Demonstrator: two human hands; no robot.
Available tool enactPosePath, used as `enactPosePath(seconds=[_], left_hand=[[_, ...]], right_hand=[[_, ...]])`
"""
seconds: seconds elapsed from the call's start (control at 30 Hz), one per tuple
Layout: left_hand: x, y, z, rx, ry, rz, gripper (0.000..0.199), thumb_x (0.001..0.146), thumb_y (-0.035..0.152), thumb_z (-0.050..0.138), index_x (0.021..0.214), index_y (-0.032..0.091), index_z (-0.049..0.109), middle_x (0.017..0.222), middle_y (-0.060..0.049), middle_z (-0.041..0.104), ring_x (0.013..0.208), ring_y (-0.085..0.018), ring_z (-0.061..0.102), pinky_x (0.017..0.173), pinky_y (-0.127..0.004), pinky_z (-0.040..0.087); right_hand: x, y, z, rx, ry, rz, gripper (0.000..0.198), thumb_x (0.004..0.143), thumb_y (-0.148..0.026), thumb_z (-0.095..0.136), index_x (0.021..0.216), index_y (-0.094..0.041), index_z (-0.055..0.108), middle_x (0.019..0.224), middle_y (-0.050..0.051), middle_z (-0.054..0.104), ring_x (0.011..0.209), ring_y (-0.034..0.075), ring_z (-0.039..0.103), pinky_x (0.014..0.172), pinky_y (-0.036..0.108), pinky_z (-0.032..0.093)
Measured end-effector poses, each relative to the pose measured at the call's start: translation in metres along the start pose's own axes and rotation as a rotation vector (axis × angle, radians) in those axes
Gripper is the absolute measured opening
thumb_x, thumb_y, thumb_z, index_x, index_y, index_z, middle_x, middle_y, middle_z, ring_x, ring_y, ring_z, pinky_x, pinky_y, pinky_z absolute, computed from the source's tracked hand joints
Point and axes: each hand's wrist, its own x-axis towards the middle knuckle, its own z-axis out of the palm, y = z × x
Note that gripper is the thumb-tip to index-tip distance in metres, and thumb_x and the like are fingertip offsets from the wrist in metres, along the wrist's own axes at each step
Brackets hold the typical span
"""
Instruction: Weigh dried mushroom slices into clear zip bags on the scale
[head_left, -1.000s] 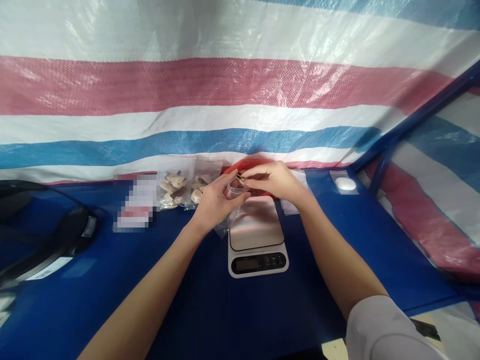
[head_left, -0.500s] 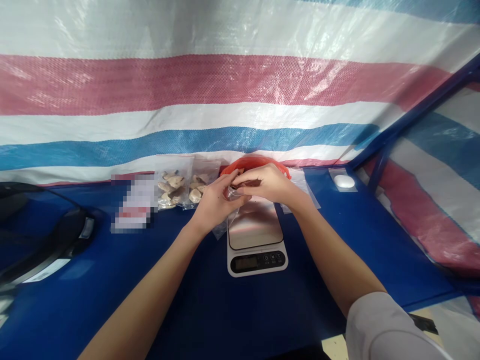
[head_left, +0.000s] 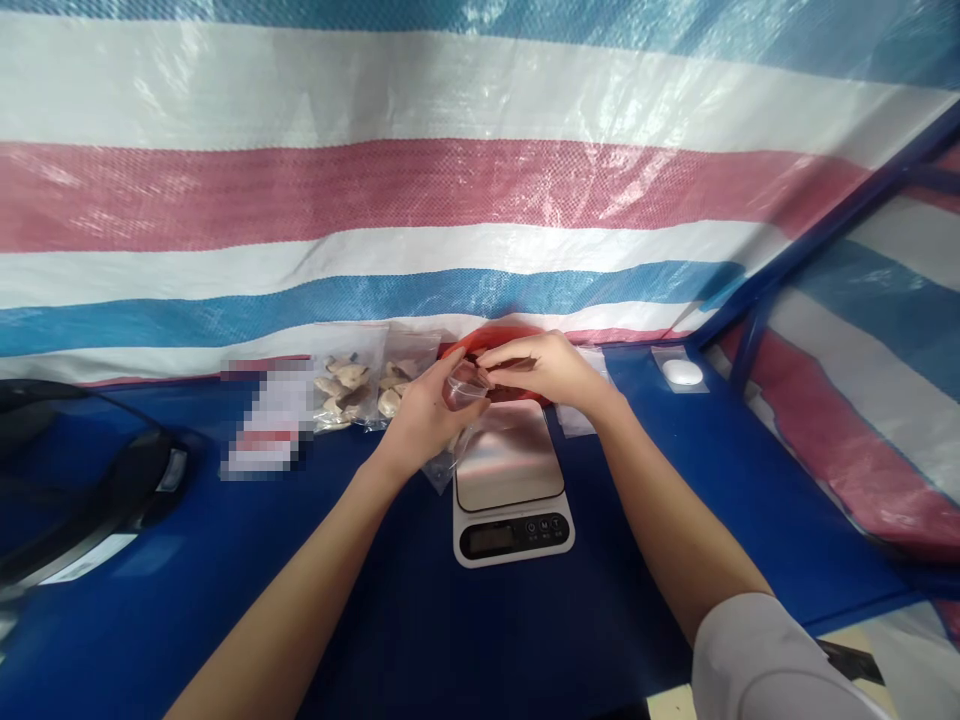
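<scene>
My left hand is curled around the mouth of a clear plastic bag, spreading it into a round opening. The lower part of that bag hangs beside the scale's left edge. My right hand is at the bag's mouth with its fingers pinched; what they hold, if anything, I cannot make out. Both hands are over the back of a white kitchen scale with a shiny plate and dark display. Behind them an orange-red container is partly hidden by my hands; dark bits show inside.
Left of my hands stand two clear bags of pale, dried mushroom-like pieces. A blurred-out paper lies farther left, near a black device. Flat clear bags are right of the scale, and a white oval object is farther right.
My right hand has drawn slightly back from the left, and the bag's round mouth now shows more plainly between them. The whole view has tilted up a little.
</scene>
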Motion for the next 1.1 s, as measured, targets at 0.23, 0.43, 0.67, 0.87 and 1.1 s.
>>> enactPosePath(seconds=[0.23,0.43,0.67,0.87,1.1], left_hand=[[0.001,0.006,-0.011,0.021,0.060,-0.088,0.061,0.080,0.042,0.074,0.133,0.013,0.064,0.098,-0.006,0.078,0.089,-0.025,0.072,0.086,-0.036,0.058],[0.003,0.007,-0.016,0.006,0.061,-0.104,0.061,0.081,0.046,0.073,0.133,0.015,0.065,0.098,-0.005,0.078,0.082,-0.024,0.073,0.080,-0.037,0.059],[0.002,0.004,-0.016,-0.047,0.061,-0.071,0.057,0.082,0.040,0.073,0.133,0.017,0.065,0.105,-0.006,0.078,0.093,-0.026,0.073,0.087,-0.039,0.059],[0.002,0.004,-0.016,-0.058,0.072,-0.061,0.053,0.082,0.036,0.074,0.132,0.019,0.066,0.107,-0.005,0.077,0.103,-0.027,0.072,0.093,-0.040,0.058],[0.001,0.005,-0.016,-0.020,0.065,-0.085,0.053,0.083,0.037,0.073,0.132,0.019,0.065,0.109,-0.005,0.077,0.104,-0.026,0.072,0.093,-0.039,0.058]], right_hand=[[-0.003,0.033,-0.014,-0.160,0.059,0.154,0.022,0.086,-0.018,0.067,0.101,-0.025,0.082,0.105,0.001,0.081,0.096,0.022,0.075,0.093,0.034,0.057],[0.005,0.043,0.007,-0.524,-0.088,0.225,0.032,0.091,-0.021,0.060,0.117,-0.031,0.077,0.117,0.001,0.078,0.106,0.024,0.072,0.094,0.036,0.054],[0.023,0.045,0.021,-0.752,-0.216,0.201,0.039,0.094,-0.020,0.050,0.123,-0.031,0.073,0.124,0.003,0.075,0.109,0.027,0.070,0.086,0.036,0.054],[0.030,0.048,0.024,-0.791,-0.272,0.180,0.043,0.096,-0.018,0.046,0.129,-0.031,0.070,0.128,0.003,0.073,0.113,0.025,0.067,0.086,0.034,0.052],[0.029,0.049,0.031,-0.805,-0.222,0.189,0.039,0.100,-0.020,0.043,0.124,-0.027,0.073,0.129,0.004,0.073,0.114,0.024,0.066,0.081,0.032,0.051]])
